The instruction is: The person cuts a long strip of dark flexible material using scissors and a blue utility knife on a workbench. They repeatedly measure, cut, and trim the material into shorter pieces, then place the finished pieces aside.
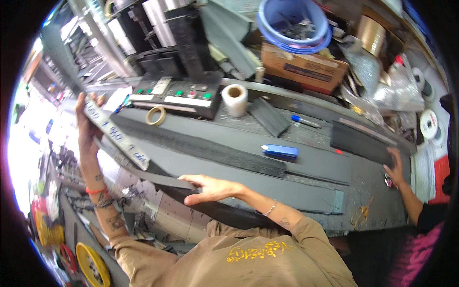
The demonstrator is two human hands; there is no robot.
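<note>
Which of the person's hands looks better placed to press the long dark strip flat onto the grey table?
Probably the right hand: it already lies open on the long dark strip at the grey table's near edge. The left hand is raised off to the side, gripping a long flat ruler-like bar.

A tape roll (156,115), a white film roll (235,99), a blue box (280,151) and scissors (362,215) lie on the bench (306,191).

Single head-worn fisheye view, looking steeply down, close over the grey workbench (306,186), edges bending outward
</note>
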